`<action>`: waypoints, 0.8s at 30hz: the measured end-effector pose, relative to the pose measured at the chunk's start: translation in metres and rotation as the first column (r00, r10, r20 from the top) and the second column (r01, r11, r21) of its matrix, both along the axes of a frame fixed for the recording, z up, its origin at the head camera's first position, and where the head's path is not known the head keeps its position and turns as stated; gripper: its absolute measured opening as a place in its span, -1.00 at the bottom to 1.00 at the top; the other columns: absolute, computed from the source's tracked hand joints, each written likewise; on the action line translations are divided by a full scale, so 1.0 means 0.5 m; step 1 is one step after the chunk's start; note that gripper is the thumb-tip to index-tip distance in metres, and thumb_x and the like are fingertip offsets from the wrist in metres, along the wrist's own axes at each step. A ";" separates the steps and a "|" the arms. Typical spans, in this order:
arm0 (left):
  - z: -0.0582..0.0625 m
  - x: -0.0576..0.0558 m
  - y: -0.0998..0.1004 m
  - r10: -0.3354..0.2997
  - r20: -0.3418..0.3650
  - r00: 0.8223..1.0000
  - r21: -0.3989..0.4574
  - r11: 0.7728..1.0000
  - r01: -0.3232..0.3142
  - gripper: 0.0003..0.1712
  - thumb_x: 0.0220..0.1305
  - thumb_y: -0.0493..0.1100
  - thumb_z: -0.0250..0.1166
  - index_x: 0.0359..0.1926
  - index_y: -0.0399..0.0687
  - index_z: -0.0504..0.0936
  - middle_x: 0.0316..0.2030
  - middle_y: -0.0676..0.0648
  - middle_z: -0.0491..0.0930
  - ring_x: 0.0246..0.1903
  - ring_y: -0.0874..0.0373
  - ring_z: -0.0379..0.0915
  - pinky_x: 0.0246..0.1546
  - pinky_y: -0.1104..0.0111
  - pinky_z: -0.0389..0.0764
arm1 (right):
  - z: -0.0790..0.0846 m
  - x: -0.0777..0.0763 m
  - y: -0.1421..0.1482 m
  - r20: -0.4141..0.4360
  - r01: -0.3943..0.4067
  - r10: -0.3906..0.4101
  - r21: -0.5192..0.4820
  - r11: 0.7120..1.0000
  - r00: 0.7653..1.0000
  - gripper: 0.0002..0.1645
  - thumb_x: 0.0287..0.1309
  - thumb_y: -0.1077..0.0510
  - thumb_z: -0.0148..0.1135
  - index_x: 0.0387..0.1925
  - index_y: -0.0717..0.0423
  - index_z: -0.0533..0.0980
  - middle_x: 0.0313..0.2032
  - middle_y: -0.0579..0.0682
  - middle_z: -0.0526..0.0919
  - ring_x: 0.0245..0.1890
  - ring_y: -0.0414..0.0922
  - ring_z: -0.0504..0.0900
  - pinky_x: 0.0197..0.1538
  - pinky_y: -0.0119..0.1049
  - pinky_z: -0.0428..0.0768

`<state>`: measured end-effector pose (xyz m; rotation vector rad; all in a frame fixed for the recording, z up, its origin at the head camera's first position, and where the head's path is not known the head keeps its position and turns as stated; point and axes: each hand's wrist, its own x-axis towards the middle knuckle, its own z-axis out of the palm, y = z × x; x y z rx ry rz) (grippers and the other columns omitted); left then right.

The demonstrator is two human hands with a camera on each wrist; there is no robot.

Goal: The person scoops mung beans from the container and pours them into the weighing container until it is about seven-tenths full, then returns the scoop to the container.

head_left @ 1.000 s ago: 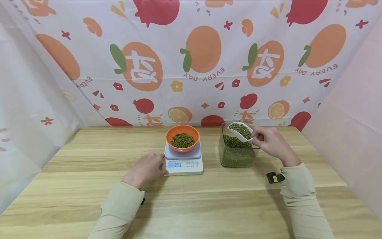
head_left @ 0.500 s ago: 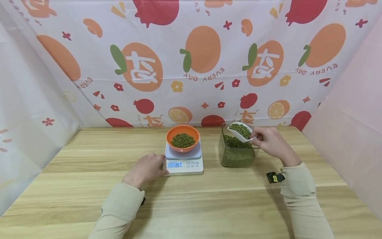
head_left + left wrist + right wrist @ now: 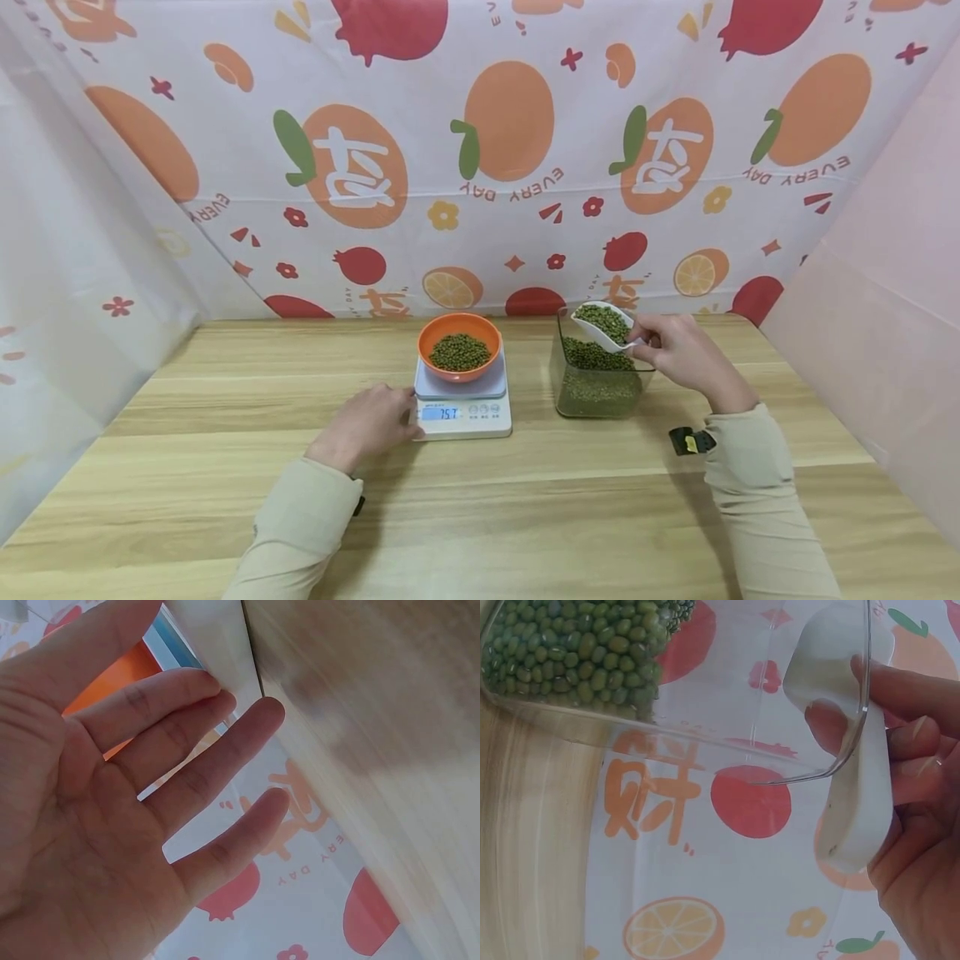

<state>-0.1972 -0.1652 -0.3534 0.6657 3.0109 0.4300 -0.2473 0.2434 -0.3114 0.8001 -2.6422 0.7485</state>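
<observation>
My right hand (image 3: 686, 354) grips the handle of a white scoop (image 3: 859, 795) heaped with green mung beans (image 3: 604, 320). The scoop is held over a clear square container (image 3: 600, 400), which is partly filled with more mung beans (image 3: 577, 656). At the left edge of a white kitchen scale (image 3: 462, 427), my left hand (image 3: 369, 423) touches the side with fingers loosely extended, as the left wrist view shows its hand (image 3: 127, 787). On the scale's platform sits an orange bowl (image 3: 459, 377) with mung beans (image 3: 460, 353) in it. The scale's display (image 3: 441, 413) reads 75.7.
All of this stands on a light wooden table (image 3: 525, 517). A fruit-printed cloth (image 3: 420, 167) hangs behind it, and pale sheets flank both sides. The container is to the right of the scale, with a gap of bare wood between them.
My right hand and the loaded scoop have risen very slightly above the container. The left hand stays at the scale's edge, and the bowl has not moved.
</observation>
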 end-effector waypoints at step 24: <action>0.003 0.006 0.001 0.007 -0.007 1.000 -0.011 1.000 -0.007 -0.65 0.10 -0.20 0.57 -0.59 -0.06 0.52 -0.45 -0.08 0.60 -0.58 0.19 0.26 -0.49 0.36 0.33 | 0.040 0.001 -0.019 -0.048 -0.009 0.011 0.037 0.999 0.999 -0.82 0.13 0.41 0.36 -0.42 0.09 0.59 -0.60 -0.16 0.44 -0.58 -0.18 0.34 -0.43 -0.26 0.32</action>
